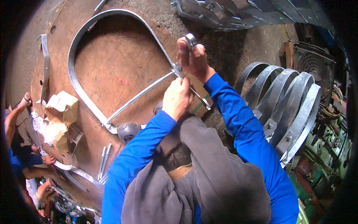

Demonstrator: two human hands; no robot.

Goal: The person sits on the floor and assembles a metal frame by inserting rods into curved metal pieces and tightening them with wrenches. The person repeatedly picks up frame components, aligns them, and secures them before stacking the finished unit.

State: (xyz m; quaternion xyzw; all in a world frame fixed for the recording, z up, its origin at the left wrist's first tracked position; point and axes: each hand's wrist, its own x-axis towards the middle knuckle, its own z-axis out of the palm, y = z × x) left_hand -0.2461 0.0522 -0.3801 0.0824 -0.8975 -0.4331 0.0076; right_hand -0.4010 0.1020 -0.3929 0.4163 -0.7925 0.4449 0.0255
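Note:
A large D-shaped metal band (pixel 75 39) lies on the wooden board, with a thin rod (pixel 141 94) running across its open side. My left hand (pixel 179 98) is closed at the band's right end, just below a bolt and nut (pixel 176 68). From under its fingers a slim metal end (pixel 201 98) sticks out to the right; what it belongs to is partly hidden. Just above the bolt, my right hand (pixel 194 59) is wrapped round a shiny metal tool with a ring-shaped end (pixel 191 39). The rest of that tool is hidden in the fist.
Several curved metal bands (pixel 287 104) stand in a row at the right, near a fan (pixel 313 63). Torn brown paper packaging (pixel 61 115), long bolts (pixel 104 160) and a bent metal strip (pixel 45 67) lie leftward. Other people's hands (pixel 48 159) work at the far left.

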